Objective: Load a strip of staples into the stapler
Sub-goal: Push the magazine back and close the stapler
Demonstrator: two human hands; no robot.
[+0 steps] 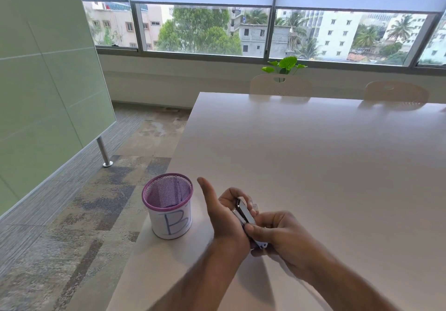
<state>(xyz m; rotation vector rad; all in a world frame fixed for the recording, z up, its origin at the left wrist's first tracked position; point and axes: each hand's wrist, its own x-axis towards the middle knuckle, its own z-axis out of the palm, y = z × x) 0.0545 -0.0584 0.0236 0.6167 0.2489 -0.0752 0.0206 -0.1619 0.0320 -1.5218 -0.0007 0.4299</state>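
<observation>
A small stapler (pixel 244 213) with a shiny metal top is held just above the near left part of the white table (pixel 313 156). My left hand (pixel 223 216) cups it from the left, fingers curled under its far end, thumb sticking up free. My right hand (pixel 277 234) grips the stapler's near end, thumb pressed on top. A pale purple part of the stapler shows between my hands at the bottom. No staple strip can be made out.
A purple mesh pen cup (pixel 169 204) with a white paper label marked "B" stands at the table's left edge, close to my left hand. Two chairs (pixel 280 85) stand at the far side. A green partition (pixel 43 81) is on the left.
</observation>
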